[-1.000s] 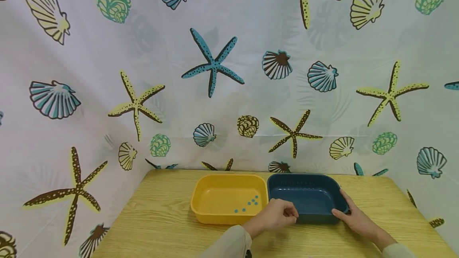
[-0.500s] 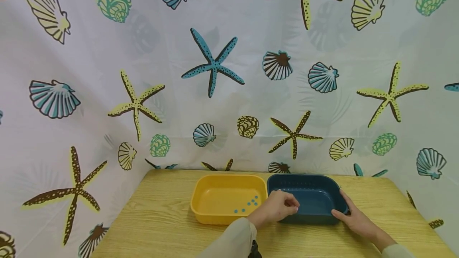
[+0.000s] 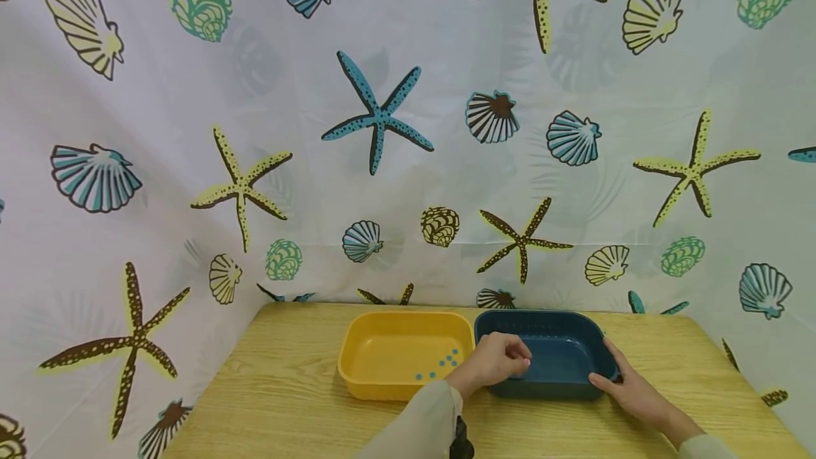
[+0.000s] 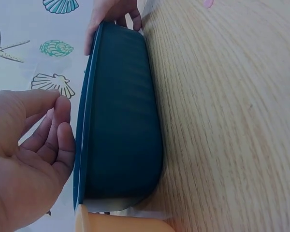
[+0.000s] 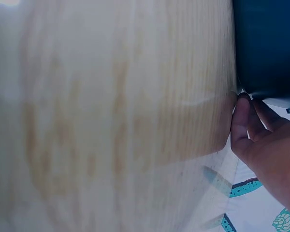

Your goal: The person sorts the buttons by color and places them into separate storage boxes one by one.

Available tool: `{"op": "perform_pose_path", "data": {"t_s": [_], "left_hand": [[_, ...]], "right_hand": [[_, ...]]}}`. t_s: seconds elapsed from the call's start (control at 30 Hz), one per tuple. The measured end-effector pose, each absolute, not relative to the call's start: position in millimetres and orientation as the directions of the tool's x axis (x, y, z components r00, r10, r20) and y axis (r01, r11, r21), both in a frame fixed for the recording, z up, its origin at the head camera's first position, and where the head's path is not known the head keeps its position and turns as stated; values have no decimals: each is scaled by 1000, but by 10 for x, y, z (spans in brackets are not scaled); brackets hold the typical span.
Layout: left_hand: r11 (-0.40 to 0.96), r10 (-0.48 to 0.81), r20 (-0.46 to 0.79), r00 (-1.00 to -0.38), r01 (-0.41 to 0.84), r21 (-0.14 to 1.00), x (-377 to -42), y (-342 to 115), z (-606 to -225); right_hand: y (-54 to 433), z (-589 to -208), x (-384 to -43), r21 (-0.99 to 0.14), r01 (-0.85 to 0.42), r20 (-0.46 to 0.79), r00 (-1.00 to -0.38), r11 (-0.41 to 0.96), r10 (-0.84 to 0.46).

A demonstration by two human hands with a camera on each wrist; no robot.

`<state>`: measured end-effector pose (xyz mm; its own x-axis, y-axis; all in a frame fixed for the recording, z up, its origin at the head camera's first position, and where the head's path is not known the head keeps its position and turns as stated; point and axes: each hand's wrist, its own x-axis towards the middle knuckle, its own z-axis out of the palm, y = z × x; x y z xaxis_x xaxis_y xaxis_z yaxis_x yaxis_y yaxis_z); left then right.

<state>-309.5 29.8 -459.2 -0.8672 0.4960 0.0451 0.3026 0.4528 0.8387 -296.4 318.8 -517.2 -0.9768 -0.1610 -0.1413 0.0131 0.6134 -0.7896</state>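
A dark blue basin (image 3: 554, 392) stands on the table. Over its left front part is my left hand (image 3: 494, 360), thumb and index fingertips together, with a small pink piece showing at the tips. In the left wrist view the left hand (image 4: 24, 150) is beside the basin's rim, and the pink piece is hidden there. My right hand (image 3: 634, 392) holds the basin's front right corner, thumb on the front rim and fingers along the right side. In the right wrist view the basin (image 5: 268, 46) shows at those fingertips.
Directly left of the blue basin stands a yellow basin (image 3: 382, 389) with several small blue discs (image 3: 442, 363) inside. One small pink piece (image 4: 209, 3) lies on the wooden table (image 3: 280, 374). A curtain (image 3: 421, 176) printed with shells and starfish hangs behind and at both sides.
My left hand has risen from in front of the blue basin's front wall to over its left front part. The right hand stays on the basin's corner.
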Motion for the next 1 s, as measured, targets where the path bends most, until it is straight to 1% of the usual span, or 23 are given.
{"op": "perform_pose_path", "data": {"t_s": [0.33, 0.7, 1.0], "left_hand": [[459, 486, 89, -869, 341, 820, -3122, 347, -4642], [447, 416, 62, -907, 263, 855, -3144, 408, -4730], [448, 416, 65, -907, 267, 853, -3173, 437, -4722]], "right_hand": [[3203, -5188, -2960, -792, 16, -140, -978, 610, -155], [3195, -5188, -2967, -789, 8, -131, -979, 614, -156], [3199, -5202, -2976, -794, 24, -143, -978, 608, -149]]}}
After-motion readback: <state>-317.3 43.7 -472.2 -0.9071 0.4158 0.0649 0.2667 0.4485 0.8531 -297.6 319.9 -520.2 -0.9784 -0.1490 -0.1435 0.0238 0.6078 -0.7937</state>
